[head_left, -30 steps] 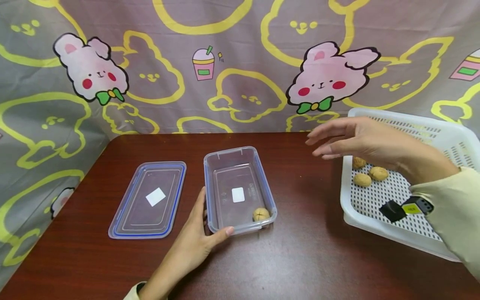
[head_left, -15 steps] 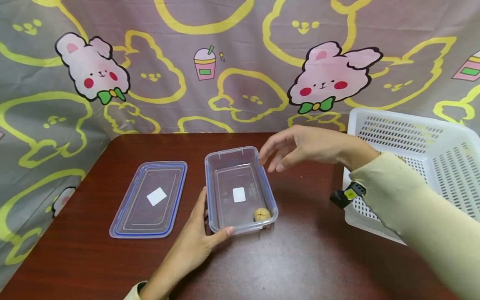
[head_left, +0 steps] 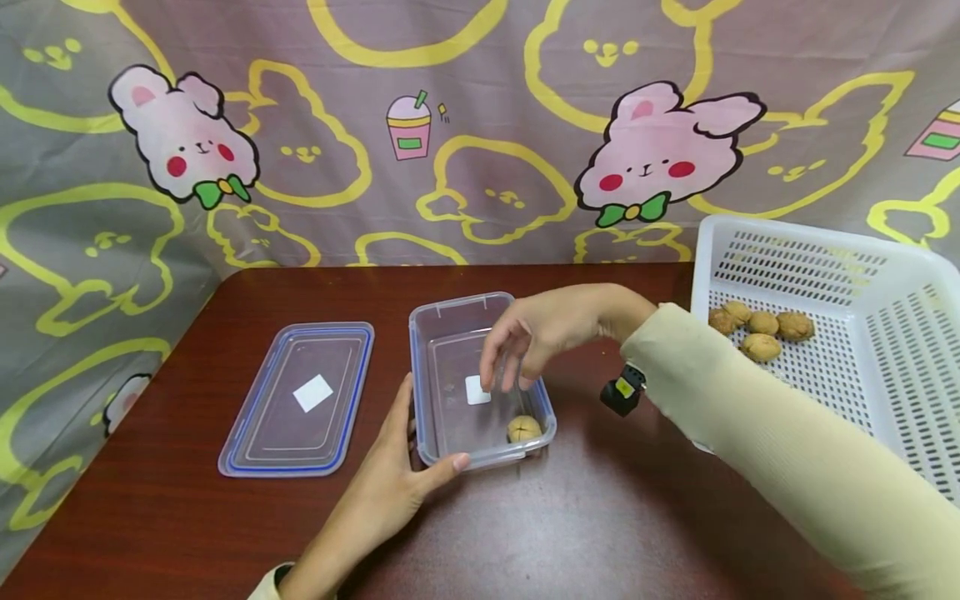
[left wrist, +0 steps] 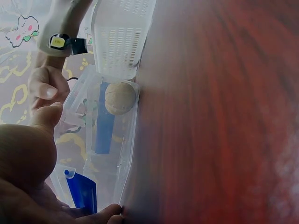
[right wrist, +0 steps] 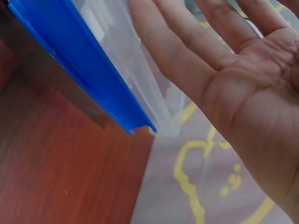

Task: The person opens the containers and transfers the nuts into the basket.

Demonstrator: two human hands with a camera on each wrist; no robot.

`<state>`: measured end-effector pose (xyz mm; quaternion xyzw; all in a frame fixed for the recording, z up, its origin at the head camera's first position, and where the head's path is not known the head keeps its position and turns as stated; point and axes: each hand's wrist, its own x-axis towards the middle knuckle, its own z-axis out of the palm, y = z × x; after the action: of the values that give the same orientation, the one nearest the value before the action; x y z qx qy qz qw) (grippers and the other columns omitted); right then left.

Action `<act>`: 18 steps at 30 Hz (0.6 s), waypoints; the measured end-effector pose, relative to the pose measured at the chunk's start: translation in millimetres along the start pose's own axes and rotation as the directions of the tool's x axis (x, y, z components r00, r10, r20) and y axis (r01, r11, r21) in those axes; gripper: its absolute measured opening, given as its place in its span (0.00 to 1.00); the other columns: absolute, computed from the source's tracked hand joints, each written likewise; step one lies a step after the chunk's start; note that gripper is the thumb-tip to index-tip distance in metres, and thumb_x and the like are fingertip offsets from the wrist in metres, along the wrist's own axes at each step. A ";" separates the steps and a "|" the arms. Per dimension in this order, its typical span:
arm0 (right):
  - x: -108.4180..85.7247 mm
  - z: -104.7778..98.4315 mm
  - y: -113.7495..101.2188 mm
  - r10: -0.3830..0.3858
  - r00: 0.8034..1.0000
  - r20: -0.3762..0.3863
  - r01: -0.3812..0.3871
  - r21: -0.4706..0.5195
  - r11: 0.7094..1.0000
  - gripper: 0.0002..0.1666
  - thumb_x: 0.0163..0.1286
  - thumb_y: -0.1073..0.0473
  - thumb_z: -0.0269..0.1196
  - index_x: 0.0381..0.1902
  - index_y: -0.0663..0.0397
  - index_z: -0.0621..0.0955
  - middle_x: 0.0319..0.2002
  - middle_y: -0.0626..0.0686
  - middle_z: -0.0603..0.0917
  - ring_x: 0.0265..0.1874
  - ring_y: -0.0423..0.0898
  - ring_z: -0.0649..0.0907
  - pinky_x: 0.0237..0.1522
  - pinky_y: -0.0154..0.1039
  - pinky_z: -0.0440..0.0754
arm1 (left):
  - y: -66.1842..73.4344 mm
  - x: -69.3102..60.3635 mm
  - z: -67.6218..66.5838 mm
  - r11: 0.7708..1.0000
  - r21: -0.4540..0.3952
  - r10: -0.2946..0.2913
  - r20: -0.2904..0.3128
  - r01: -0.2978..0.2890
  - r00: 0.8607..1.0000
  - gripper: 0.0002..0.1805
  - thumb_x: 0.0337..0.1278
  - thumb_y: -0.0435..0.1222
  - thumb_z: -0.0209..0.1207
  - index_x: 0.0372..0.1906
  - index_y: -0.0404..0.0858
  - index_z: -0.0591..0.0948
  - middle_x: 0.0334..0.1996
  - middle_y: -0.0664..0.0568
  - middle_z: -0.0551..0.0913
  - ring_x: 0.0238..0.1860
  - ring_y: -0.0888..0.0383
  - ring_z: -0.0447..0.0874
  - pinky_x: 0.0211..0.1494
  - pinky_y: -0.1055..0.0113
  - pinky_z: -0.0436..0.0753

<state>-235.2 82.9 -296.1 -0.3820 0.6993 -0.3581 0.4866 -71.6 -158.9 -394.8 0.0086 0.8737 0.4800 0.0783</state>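
A clear plastic food container [head_left: 438,400] stands uncovered on the table, with one walnut [head_left: 524,429] in its near right corner. My left hand [head_left: 382,483] grips the container at its near left corner, thumb over the front rim and fingers along the left side. In the left wrist view, the walnut [left wrist: 120,98] shows through the wall, beside blue clips. My right hand [head_left: 551,329] hovers over the container's right part, fingers bent downward with nothing seen between them. The right wrist view shows a bare palm [right wrist: 252,93] next to the container's blue clip [right wrist: 88,65]; the fingertips are cut off there.
To the left lies the container's lid [head_left: 281,425], clear with a blue seal and a white label. A white perforated basket [head_left: 817,229] on the right holds several walnuts [head_left: 762,347], partly behind the right sleeve [head_left: 780,442]. A patterned curtain [head_left: 480,108] hangs behind the table.
My right hand has moved left from above the basket to over the container, uncovering walnuts in the basket. My left hand and the container have stayed in place.
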 end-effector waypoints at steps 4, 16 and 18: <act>14.9 1.2 0.2 0.050 0.997 0.053 -0.049 -0.016 0.999 0.21 0.63 0.75 0.62 0.54 0.63 0.86 0.58 0.63 0.86 0.57 0.60 0.86 0.55 0.42 0.87 | -0.1 -0.4 -0.6 1.000 -0.006 0.007 0.002 -0.007 1.000 0.66 0.55 0.52 0.76 0.87 0.53 0.40 0.82 0.40 0.58 0.73 0.40 0.73 0.68 0.44 0.79; 48.9 5.7 -12.0 0.289 0.947 0.141 -0.273 -0.123 0.954 0.15 0.64 0.75 0.63 0.45 0.59 0.89 0.49 0.56 0.90 0.45 0.45 0.87 0.47 0.44 0.90 | -0.1 -0.9 -1.0 1.000 0.006 -0.003 0.010 0.003 1.000 0.67 0.55 0.54 0.75 0.87 0.54 0.39 0.83 0.39 0.55 0.73 0.40 0.72 0.68 0.44 0.79; 52.3 7.3 -12.7 0.327 0.934 0.145 -0.307 -0.147 0.940 0.14 0.64 0.75 0.64 0.44 0.58 0.89 0.46 0.54 0.90 0.44 0.44 0.87 0.46 0.44 0.90 | 0.1 -1.2 -1.0 1.000 0.007 0.001 0.012 -0.001 1.000 0.67 0.55 0.54 0.75 0.87 0.53 0.39 0.83 0.38 0.55 0.73 0.40 0.72 0.68 0.44 0.80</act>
<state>-238.1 30.0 -308.3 -0.3215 0.7291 -0.1983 0.5707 -70.6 -159.8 -394.0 0.0124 0.8748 0.4771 0.0833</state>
